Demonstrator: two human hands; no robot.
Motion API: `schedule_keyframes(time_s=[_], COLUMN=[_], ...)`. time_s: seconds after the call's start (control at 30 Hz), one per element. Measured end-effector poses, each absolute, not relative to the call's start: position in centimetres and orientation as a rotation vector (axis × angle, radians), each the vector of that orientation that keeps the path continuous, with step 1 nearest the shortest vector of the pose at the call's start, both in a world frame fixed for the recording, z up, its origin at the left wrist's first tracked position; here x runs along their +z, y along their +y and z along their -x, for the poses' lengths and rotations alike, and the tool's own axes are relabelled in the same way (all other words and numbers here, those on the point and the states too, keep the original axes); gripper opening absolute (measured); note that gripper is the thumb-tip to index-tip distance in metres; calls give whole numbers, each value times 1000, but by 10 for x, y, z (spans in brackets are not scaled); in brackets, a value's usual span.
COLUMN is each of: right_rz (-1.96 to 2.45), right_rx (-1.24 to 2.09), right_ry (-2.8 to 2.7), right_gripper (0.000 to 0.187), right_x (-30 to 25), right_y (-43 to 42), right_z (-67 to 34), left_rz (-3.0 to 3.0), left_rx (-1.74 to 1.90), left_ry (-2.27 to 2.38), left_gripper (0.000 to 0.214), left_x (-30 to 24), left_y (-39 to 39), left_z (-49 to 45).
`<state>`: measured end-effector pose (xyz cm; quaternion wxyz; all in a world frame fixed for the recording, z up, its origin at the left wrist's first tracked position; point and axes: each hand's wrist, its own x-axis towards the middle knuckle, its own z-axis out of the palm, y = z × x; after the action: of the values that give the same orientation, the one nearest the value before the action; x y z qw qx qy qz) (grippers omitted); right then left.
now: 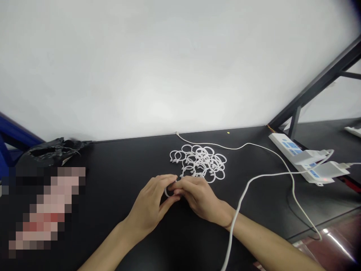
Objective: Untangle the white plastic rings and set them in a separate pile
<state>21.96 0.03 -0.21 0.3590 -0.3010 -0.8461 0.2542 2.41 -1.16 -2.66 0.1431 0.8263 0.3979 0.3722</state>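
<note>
Between my two hands is a white plastic ring, partly covered by my fingers. My left hand curves round its left side, with fingertips and thumb closing on it. From the right, my right hand pinches the same ring with thumb and forefinger. Just beyond my hands lies a loose pile of similar white rings, several with small knobbed ends at a gap. The pile rests flat on the black tabletop.
A white cable hangs across my right forearm and runs to a power strip with plugged-in adapters. Another thin cable crosses behind the pile. A torn black plastic bag lies at left, near a pixelated patch. A white wall stands behind.
</note>
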Motion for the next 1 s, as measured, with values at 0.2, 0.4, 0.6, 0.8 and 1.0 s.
schedule_keyframes(time_s=[0.2, 0.4, 0.6, 0.8, 1.0], right_rz=[860, 950, 926, 932, 919], right_rx=[638, 599, 748, 871, 761], right_ry=[-2185, -2104, -2018, -1902, -1912], right_gripper=[20, 13, 16, 17, 14], right_x=[-1, -2, -2, 1, -2], right_y=[-2, -3, -2, -4, -5], right_z=[-216, -214, -216, -214, -212], left_rz=[-2379, -2402, -2425, -2376, -2405], left_rx=[1085, 1094, 1100, 1134, 1135], left_ry=[1162, 1212, 1187, 1148, 1143], left_gripper=[31, 33, 30, 28, 30], left_x=[-26, -25, -23, -21, -20], left_y=[-10, -10, -12, -13, -11], left_z=[-22, -20, -22, -23, -23])
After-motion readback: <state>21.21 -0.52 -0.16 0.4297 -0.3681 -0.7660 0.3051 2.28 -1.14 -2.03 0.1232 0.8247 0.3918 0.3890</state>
